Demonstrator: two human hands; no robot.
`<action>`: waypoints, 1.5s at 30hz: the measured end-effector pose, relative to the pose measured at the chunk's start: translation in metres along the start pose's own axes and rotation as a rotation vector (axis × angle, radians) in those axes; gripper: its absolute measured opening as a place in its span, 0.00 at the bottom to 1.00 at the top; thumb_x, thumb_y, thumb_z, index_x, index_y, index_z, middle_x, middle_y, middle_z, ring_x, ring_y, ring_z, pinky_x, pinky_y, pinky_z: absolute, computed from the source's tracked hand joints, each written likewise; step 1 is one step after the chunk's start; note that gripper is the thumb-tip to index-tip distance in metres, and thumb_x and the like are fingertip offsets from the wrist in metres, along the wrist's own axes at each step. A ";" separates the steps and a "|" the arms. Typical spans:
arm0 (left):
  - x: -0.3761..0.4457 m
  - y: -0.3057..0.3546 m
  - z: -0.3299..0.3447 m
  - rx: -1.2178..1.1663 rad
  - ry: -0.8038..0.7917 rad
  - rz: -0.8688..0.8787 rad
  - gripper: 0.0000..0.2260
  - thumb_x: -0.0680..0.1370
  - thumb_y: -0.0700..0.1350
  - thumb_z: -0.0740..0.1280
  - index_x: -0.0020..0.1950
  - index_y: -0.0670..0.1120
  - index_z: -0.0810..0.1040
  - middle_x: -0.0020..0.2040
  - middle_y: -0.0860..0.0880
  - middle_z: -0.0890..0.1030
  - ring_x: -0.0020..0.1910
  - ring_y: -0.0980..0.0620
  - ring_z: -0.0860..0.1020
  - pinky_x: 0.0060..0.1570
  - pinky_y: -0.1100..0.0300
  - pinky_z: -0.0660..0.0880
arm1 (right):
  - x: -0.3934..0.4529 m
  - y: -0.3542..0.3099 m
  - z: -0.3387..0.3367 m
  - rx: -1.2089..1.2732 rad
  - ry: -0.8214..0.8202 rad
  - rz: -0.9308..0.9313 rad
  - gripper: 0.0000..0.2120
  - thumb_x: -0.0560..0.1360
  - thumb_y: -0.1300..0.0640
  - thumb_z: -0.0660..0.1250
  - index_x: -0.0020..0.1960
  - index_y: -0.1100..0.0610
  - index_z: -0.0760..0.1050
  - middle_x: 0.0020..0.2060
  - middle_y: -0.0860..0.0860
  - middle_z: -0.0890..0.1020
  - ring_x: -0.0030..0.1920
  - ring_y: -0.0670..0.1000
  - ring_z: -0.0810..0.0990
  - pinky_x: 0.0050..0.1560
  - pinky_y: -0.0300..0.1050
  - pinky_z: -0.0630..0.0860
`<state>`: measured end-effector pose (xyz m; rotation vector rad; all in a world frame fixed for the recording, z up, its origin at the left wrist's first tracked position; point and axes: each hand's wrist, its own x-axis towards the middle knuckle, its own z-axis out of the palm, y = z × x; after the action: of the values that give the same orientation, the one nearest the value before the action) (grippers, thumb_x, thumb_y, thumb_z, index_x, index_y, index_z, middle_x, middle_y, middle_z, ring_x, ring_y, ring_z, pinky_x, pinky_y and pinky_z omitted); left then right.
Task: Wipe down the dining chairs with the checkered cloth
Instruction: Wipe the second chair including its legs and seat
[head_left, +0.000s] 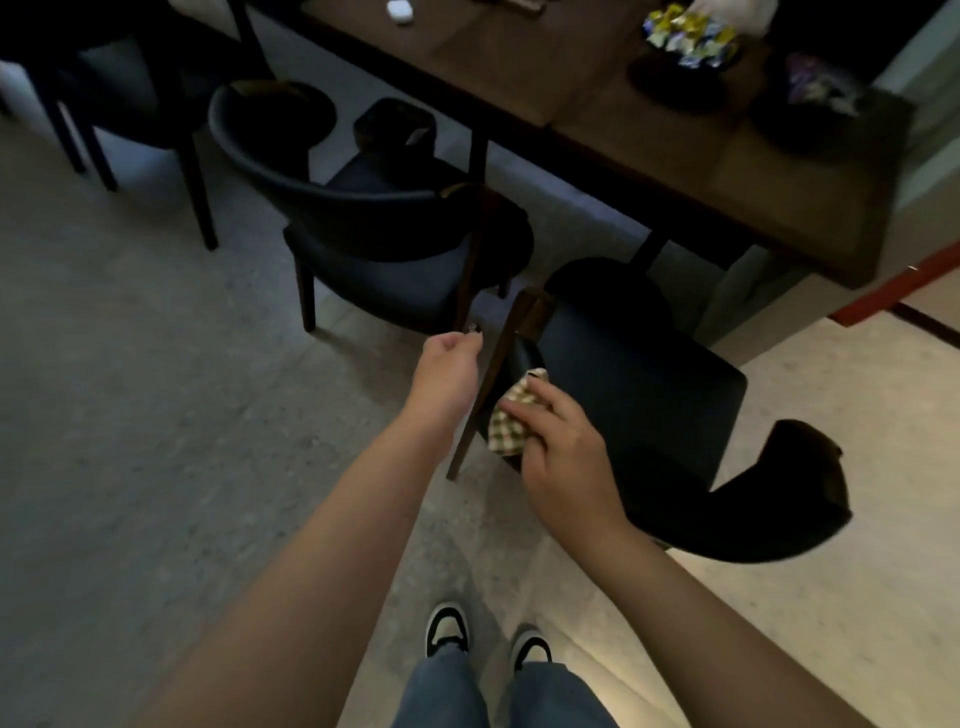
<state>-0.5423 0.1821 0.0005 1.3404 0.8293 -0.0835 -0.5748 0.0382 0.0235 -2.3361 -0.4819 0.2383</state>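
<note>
My right hand (558, 447) grips the bunched checkered cloth (511, 415) and presses it against the left edge of the near dark chair (649, 384), close to its wooden leg. The chair has a dark seat and a curved back at the right. My left hand (447, 364) hovers just left of that leg with its fingers loosely curled, holding nothing that I can make out. A second dark chair (374, 223) stands beyond it, pushed toward the table.
A long wooden dining table (597, 104) runs across the top with a bowl of wrapped sweets (685, 36) and a small white case (399, 10). A third chair (104, 78) stands at the far left. Open floor lies to the left, and my shoes (488, 639) are below.
</note>
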 end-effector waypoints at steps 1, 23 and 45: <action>-0.005 0.006 0.009 0.031 -0.024 -0.001 0.21 0.80 0.52 0.61 0.70 0.43 0.69 0.64 0.38 0.75 0.64 0.40 0.74 0.66 0.41 0.70 | -0.001 0.003 -0.012 -0.005 0.029 0.027 0.19 0.76 0.66 0.59 0.63 0.54 0.77 0.71 0.50 0.68 0.71 0.49 0.64 0.69 0.35 0.55; 0.022 -0.103 0.289 0.420 -0.345 -0.393 0.26 0.79 0.49 0.66 0.75 0.46 0.63 0.68 0.46 0.72 0.61 0.50 0.73 0.59 0.52 0.73 | -0.019 0.296 -0.197 0.112 0.371 0.862 0.14 0.77 0.63 0.58 0.56 0.57 0.80 0.50 0.57 0.81 0.48 0.57 0.77 0.46 0.45 0.71; 0.071 -0.177 0.371 0.611 -0.478 -0.618 0.16 0.80 0.62 0.56 0.46 0.53 0.75 0.50 0.48 0.79 0.48 0.51 0.77 0.53 0.54 0.72 | 0.000 0.374 -0.178 0.600 0.054 1.061 0.11 0.70 0.50 0.71 0.49 0.48 0.73 0.45 0.48 0.79 0.46 0.49 0.79 0.38 0.40 0.75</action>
<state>-0.4017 -0.1631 -0.1868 1.4820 0.8015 -1.1746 -0.4188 -0.3218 -0.1082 -1.7733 0.8033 0.6897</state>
